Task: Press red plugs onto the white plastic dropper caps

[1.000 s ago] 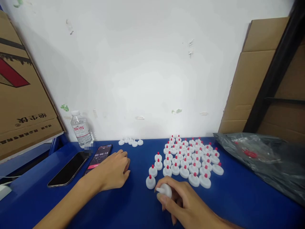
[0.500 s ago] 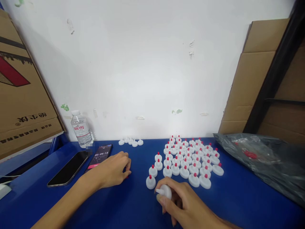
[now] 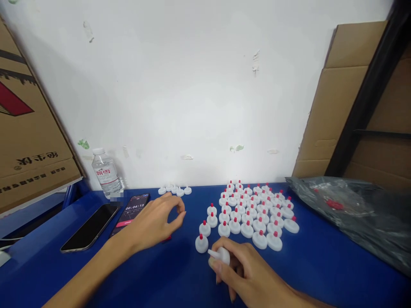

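Observation:
My right hand grips a white nozzle cap between thumb and fingers. Its bare spout points left, with no red tip on it. My left hand is raised over the table, thumb and index finger curled together in a pinch. Whatever may be between those fingertips is too small or hidden to name. A bit of red shows on the table beneath that hand. Close by the right hand stands a white nozzle cap with a red tip, part of a large group of red-tipped caps.
Several white caps without red tips lie by the wall. Two phones and a water bottle are on the left of the blue table. A dark plastic bag with red pieces covers the right side. Cardboard stands at both sides.
My left hand has lifted and shifted right, its thumb and index finger now forming a ring. The right hand keeps the white nozzle cap, its spout turned slightly. The view has shifted a little.

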Demonstrator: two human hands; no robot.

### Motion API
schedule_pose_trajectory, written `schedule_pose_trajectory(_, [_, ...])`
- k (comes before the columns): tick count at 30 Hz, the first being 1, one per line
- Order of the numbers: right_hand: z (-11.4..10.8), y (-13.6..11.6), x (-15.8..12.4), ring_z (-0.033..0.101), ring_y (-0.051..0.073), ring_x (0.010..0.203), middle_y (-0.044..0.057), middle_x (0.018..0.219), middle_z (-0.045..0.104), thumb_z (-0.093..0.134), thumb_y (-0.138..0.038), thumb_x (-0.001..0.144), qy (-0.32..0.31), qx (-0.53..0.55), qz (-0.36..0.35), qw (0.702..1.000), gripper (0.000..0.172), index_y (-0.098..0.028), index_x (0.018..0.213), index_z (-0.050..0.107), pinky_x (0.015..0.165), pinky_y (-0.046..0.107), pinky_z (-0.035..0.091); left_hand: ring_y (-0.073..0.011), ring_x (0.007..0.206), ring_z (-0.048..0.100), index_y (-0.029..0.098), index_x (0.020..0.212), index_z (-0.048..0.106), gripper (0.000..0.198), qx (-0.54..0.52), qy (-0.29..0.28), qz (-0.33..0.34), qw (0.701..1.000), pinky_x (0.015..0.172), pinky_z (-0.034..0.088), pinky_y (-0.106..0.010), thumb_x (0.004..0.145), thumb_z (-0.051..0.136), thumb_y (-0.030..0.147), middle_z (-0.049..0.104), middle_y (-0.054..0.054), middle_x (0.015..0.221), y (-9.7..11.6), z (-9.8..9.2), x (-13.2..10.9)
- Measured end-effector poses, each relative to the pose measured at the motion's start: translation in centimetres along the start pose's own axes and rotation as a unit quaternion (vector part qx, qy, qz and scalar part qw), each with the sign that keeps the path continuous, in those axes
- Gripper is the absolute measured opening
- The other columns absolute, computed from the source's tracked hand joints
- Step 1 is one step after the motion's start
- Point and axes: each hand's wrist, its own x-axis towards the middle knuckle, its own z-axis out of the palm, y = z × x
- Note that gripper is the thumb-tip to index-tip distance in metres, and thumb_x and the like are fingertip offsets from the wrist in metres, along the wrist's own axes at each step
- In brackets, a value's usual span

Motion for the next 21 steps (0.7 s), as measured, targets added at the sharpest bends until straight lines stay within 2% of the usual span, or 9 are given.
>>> schedule_pose_trajectory(3, [0.0,-0.1,-0.1,0.061,0.010,0.049,-0.002,0.073,0.069,0.054,-0.051,0.101,0.005,0.000,-0.003,1.000,0.032,-0.021,0.103,0.063,0.047,0.016,0.042,-0.0168,0.071,0.054,0.023,0.085,0.062,0.019,-0.074,0.007,-0.007,0.997,0.069,0.042,-0.030,0.097,0.052,0.033,0.061,0.003,0.076,1.6,0.4,-0.3])
schedule_pose_trajectory(6, [0.0,-0.1,-0.2,0.061,0.010,0.049,-0.001,0.073,0.070,0.054,-0.052,0.101,0.003,-0.002,-0.008,1.000,0.033,-0.021,0.102,0.063,0.047,0.016,0.042,-0.0142,0.064,0.048,0.022,0.085,0.064,0.019,-0.131,0.006,0.005,0.991,0.060,0.038,-0.027,0.097,0.054,0.032,0.057,0.004,0.070,2.9,1.2,-0.9])
schedule_pose_trajectory(9, [0.0,0.0,-0.1,0.061,0.010,0.048,-0.001,0.073,0.070,0.054,-0.052,0.101,0.000,0.007,-0.009,1.000,0.034,-0.020,0.100,0.063,0.046,0.016,0.042,-0.0125,0.062,0.048,0.022,0.089,0.067,0.016,-0.163,0.013,0.048,0.985,0.058,0.038,-0.026,0.097,0.055,0.029,0.059,0.003,0.075,3.6,2.0,-1.5])
schedule_pose_trajectory(14, [0.0,0.0,0.0,0.060,0.010,0.047,-0.002,0.072,0.069,0.055,-0.051,0.101,0.002,0.016,-0.019,1.000,0.032,-0.020,0.101,0.063,0.046,0.016,0.042,-0.0136,0.072,0.056,0.022,0.099,0.072,0.013,-0.223,-0.004,0.141,0.964,0.060,0.041,-0.024,0.099,0.059,0.025,0.067,-0.002,0.085,4.1,2.8,-1.9])
schedule_pose_trajectory(21, [-0.1,-0.1,0.0,0.059,0.009,0.047,-0.002,0.073,0.069,0.054,-0.050,0.101,0.004,0.036,-0.014,0.999,0.032,-0.020,0.099,0.062,0.047,0.017,0.042,-0.0130,0.071,0.057,0.023,0.101,0.076,0.016,-0.264,-0.021,0.135,0.955,0.059,0.041,-0.023,0.101,0.060,0.027,0.069,-0.002,0.085,4.1,2.7,-1.8])
